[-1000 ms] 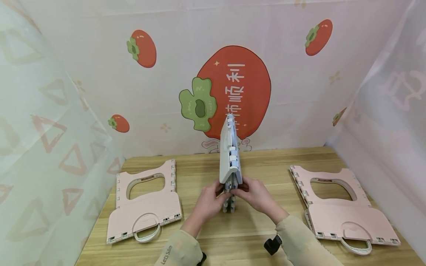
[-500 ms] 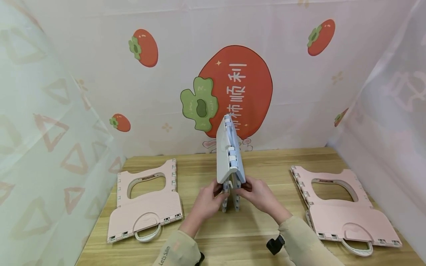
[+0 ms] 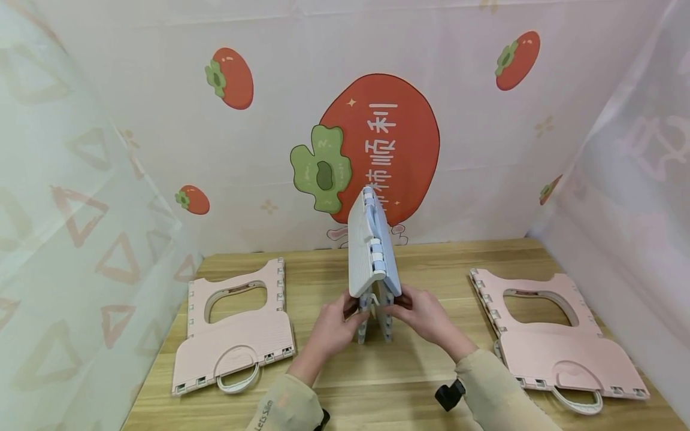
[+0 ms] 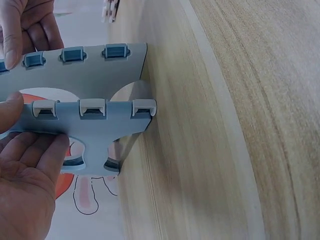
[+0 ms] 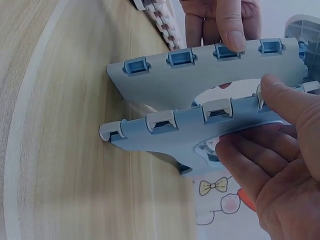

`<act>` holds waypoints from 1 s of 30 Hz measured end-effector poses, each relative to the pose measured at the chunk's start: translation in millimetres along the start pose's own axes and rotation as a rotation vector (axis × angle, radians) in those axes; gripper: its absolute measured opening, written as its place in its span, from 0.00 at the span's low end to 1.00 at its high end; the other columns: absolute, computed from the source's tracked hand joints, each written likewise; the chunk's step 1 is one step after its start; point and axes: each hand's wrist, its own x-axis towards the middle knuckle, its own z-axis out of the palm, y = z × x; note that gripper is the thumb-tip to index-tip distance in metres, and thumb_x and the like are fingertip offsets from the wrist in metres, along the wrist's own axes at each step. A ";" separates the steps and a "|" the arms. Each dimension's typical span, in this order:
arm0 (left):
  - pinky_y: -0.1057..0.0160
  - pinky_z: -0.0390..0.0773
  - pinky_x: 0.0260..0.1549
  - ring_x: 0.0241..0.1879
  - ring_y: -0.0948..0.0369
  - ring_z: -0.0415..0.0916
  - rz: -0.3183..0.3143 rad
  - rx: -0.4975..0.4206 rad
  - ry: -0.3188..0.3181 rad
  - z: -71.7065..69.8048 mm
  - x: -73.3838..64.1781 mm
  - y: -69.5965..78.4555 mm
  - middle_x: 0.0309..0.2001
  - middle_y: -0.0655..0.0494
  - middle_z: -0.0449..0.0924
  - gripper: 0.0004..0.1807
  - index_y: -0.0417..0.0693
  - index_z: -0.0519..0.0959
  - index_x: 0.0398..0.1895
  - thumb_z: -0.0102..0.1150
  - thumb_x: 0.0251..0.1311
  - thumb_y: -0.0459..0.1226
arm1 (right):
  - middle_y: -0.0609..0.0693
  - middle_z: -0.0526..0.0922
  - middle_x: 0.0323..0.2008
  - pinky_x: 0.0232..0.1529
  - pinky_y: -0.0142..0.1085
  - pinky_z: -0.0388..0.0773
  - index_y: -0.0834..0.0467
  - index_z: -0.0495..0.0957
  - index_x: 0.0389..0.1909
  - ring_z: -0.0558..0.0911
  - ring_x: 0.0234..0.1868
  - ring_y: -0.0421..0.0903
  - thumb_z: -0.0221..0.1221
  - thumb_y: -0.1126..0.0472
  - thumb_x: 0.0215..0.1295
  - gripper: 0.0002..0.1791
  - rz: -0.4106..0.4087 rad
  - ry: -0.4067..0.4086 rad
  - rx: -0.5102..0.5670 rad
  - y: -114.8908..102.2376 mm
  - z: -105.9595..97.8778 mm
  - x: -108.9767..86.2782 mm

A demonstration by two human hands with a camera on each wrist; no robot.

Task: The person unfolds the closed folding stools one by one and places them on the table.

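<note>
A light blue and white folding step stool (image 3: pixel 362 254) stands upright on the table, partly unfolded, its two top panels sloping down from a hinged ridge. My left hand (image 3: pixel 333 326) pinches the edge of its left leg panel (image 4: pixel 112 111) between thumb and fingers. On the other side, my right hand (image 3: pixel 423 311) grips the right leg panel (image 5: pixel 187 122) the same way. A gap separates the two leg panels, and their lower ends meet the tabletop. In the head view, the top panels partly hide my fingertips.
A folded pink step stool (image 3: pixel 242 335) with a white carry handle lies flat at the left. Another pink folding stool (image 3: pixel 560 353) lies at the right. Behind the wooden table (image 3: pixel 345 395) hangs a white cloth (image 3: pixel 280 143) printed with persimmons.
The two leg panels have moved apart, each hand drawing its own outward. The top panels have spread wider at their lower edges. Both pink stools stay where they were.
</note>
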 end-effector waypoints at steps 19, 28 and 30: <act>0.48 0.79 0.59 0.64 0.44 0.76 -0.012 0.017 0.003 -5.2 -2.2 -0.7 0.65 0.37 0.76 0.27 0.39 0.70 0.69 0.62 0.70 0.39 | 0.59 0.85 0.56 0.51 0.45 0.86 0.61 0.77 0.64 0.86 0.55 0.54 0.68 0.54 0.67 0.27 0.006 -0.012 -0.004 3.1 -6.2 -2.1; 0.48 0.79 0.60 0.65 0.45 0.75 0.006 0.010 0.002 -9.3 -3.9 -3.1 0.66 0.38 0.76 0.27 0.38 0.70 0.70 0.60 0.71 0.39 | 0.61 0.84 0.57 0.52 0.46 0.85 0.62 0.76 0.65 0.85 0.57 0.56 0.67 0.54 0.68 0.28 0.006 -0.017 -0.008 4.8 -9.6 -3.0; 0.48 0.79 0.60 0.65 0.45 0.75 0.009 0.010 0.005 -9.8 -3.8 -3.3 0.66 0.38 0.75 0.27 0.39 0.70 0.70 0.60 0.71 0.39 | 0.62 0.84 0.57 0.52 0.47 0.85 0.62 0.76 0.65 0.84 0.57 0.57 0.67 0.54 0.69 0.28 -0.003 -0.020 -0.009 4.9 -10.6 -3.8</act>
